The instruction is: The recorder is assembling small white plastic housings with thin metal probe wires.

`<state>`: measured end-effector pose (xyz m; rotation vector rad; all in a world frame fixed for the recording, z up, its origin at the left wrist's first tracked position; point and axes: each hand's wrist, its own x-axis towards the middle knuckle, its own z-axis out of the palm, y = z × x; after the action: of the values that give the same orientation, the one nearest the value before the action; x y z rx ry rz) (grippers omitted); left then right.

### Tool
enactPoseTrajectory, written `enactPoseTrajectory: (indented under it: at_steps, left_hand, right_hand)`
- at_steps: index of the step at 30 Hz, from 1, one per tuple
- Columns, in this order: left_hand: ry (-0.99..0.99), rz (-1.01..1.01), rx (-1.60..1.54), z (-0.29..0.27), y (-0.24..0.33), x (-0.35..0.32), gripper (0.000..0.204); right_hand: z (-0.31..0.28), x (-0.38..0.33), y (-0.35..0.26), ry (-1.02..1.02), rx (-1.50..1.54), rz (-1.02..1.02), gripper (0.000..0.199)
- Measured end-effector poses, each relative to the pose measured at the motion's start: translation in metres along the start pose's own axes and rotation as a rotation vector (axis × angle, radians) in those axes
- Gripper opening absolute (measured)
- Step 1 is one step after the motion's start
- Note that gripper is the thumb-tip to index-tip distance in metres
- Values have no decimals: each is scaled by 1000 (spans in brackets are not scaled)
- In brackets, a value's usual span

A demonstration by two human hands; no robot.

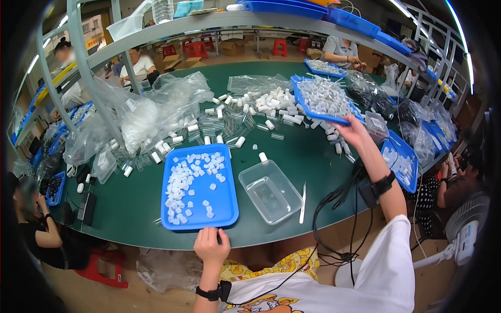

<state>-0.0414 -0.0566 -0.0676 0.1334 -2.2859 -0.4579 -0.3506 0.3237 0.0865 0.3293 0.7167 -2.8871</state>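
Note:
My right hand (pixel 352 131) reaches far forward and grips the near edge of a blue tray (pixel 342 119) heaped with small clear and white plastic parts; that tray is tilted. My left hand (pixel 212 243) is at the table's front edge, fingers curled against the near rim of another blue tray (pixel 228 221); what they hold, if anything, is hidden. Small translucent white cube-like pieces (pixel 180 182) lie in this near tray, mostly on its left side. Beside it stands a clear plastic box (pixel 271 193), with white tweezers (pixel 302 204) to its right.
White caps (pixel 275 101) and clear tubes (pixel 211 125) are strewn across the green table (pixel 130 193). Plastic bags (pixel 151 112) lie at the left. Black cables (pixel 334 201) hang over the front right edge. A metal shelf (pixel 224 20) spans the back. Other people sit around the table.

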Motion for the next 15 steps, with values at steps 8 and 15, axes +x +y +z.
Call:
enactPoseTrajectory:
  at_steps: [8, 15]
  left_hand:
    - [-34, 1, 32, 4, -1, 4, 13]
    - [-49, 4, 87, -3, 6, 10, 21]
  right_hand:
    - [23, 168, -40, 46, -42, -87, 34]
    - [28, 303, -37, 52, 47, -122, 25]
